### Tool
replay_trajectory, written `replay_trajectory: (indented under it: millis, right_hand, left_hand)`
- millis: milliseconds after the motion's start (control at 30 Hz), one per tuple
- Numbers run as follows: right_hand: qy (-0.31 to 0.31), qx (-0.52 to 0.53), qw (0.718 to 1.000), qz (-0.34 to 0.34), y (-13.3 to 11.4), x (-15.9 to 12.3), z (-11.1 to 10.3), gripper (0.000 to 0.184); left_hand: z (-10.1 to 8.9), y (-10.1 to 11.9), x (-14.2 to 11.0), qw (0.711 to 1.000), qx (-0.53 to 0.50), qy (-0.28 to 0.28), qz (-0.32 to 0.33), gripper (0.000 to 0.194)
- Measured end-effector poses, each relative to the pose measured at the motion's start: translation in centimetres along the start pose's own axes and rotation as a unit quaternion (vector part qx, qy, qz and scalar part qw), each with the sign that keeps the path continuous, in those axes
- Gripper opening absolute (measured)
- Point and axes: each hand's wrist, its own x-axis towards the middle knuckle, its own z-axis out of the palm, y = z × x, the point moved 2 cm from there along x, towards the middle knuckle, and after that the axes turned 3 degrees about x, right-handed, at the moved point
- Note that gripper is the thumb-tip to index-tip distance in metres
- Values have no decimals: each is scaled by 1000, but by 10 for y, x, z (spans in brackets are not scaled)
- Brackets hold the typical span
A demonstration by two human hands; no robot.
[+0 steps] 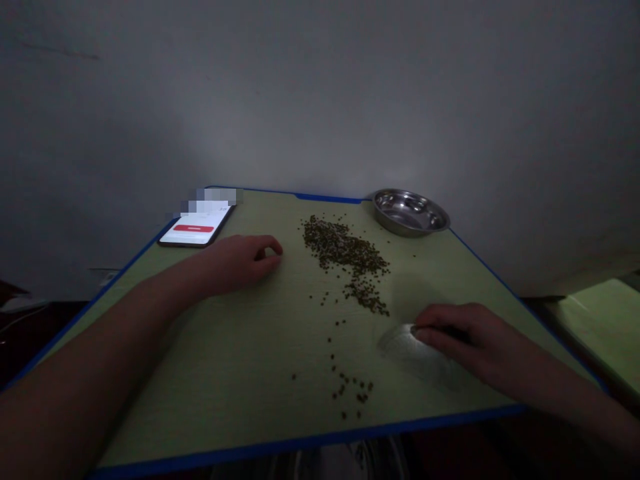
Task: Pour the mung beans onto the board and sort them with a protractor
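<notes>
My left hand (245,261) rests over the table left of a pile of small brown-green beans or seeds (340,247). Its fingers are loosely curved, with a small gap between thumb and fingers and nothing visible in them. Lower right, my right hand (463,333) pinches the edge of a see-through, pale, fan-shaped thing (407,341). That thing is smeared, so I cannot tell its kind; it looks like thin clear plastic. The pile tapers towards my right hand, and several loose beans (357,387) lie scattered near the table's front edge.
A shiny metal bowl (410,212) stands at the back right corner of the pale green table (235,387) with blue edging. A phone (197,223) with its screen lit lies at the back left. Behind the table is a grey wall (320,93). Below the front edge, metal vessels (345,460) show partly.
</notes>
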Motion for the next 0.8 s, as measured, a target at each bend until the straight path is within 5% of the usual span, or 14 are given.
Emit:
replay_trajectory:
  millis: [800]
  right_hand:
    - [-55,-10,998,-32,-24,2,21,24]
  left_hand:
    - [-2,3,-2,1000,9,2,-5,43]
